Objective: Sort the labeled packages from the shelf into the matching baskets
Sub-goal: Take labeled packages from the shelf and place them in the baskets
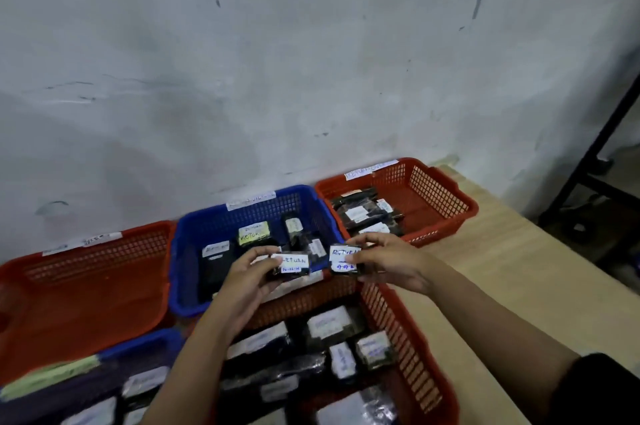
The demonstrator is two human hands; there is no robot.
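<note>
Your two hands are raised at centre frame, each holding one small black package. Your left hand [250, 275] pinches a package [290, 266] whose white label reads "RETURN"; fingers curl round its left end. Your right hand [388, 261] grips a second package [343, 260], thumb and fingers closed on its right side; its label starts "RETUR", the rest covered. The two packages sit near each other, a small gap between them, above the front rim of the blue basket.

Edges and room: bare wooden tabletop [512, 279] runs down the right side of the frame, open from the baskets to the table's right edge. A black metal frame [595, 161] stands past that edge, upper right. The wall [277, 60] backs the far row of baskets, touching or nearly so.

Containers, far row, left to right:
- Red basket [86, 282], mid left: appears to hold nothing; paper tag on the back rim, unreadable.
- Blue basket [249, 213], centre: several black packages with labels, one yellowish.
- Red basket [436, 196], upper right of the hands: a pile of black labelled packages in its left half; the right half is bare floor.

Near row:
- Red basket [408, 355], lower centre: packed with black labelled packages, writing blurred.
- Blue basket [138, 348], lower left: dark packages, partly cut off by the frame.
</note>
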